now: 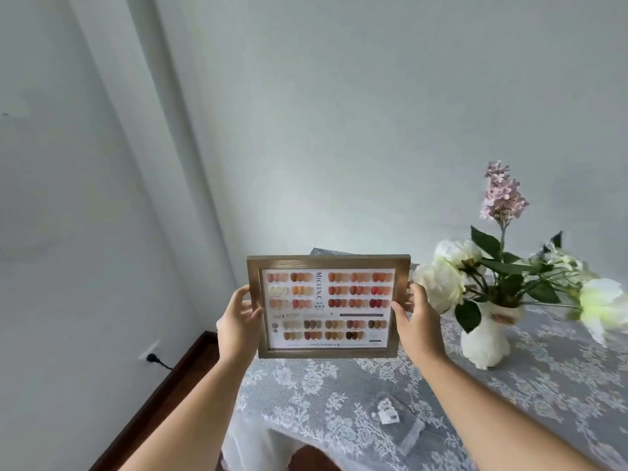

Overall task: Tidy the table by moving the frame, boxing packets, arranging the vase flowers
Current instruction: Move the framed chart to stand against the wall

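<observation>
A wooden frame (328,261) with a nail-colour chart inside is held upright above the table's far left corner. My left hand (238,321) grips its left edge and my right hand (416,317) grips its right edge. A white vase (484,341) with white flowers, green leaves and a pink sprig (503,192) stands to the right of the frame on the table. One clear packet (396,418) with a small white label lies on the cloth under my right forearm.
The table wears a grey lace cloth (306,385) and stands against a pale wall. To the left, a dark wooden skirting (176,379) runs along the floor, with a wall socket and black plug (151,357).
</observation>
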### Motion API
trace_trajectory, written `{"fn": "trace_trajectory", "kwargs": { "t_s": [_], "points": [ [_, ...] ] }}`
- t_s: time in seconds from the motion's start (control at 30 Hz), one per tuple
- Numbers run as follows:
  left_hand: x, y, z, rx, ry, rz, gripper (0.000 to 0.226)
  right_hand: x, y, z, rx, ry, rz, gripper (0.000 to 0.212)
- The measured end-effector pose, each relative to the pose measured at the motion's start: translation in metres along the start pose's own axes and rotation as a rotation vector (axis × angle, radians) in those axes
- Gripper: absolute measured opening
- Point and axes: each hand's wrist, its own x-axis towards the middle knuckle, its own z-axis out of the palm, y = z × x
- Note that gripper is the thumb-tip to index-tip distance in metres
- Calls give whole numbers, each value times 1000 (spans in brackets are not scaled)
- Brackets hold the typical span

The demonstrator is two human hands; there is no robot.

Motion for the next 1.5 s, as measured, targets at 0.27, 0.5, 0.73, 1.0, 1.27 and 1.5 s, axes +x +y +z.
{"fn": "trace_trajectory", "kwargs": {
  "t_s": [0.27,0.5,0.73,1.0,1.27,1.5],
  "points": [
    [104,-13,12,57,-90,44,37,53,-14,62,-37,68,39,36],
    [170,-6,61,65,-90,53,36,130,-3,91,-79,110,38,36],
    [238,-1,122,93,-151,78,38,198,26,125,-120,196,128,37],
    [316,-8,202,56,-274,65,37,267,53,151,-105,274,246,33],
    [351,-36,263,69,-368,24,36,297,104,175,-165,288,337,36],
    [352,-49,273,113,-442,10,38,287,126,178,-221,285,359,34]
  ]
}}
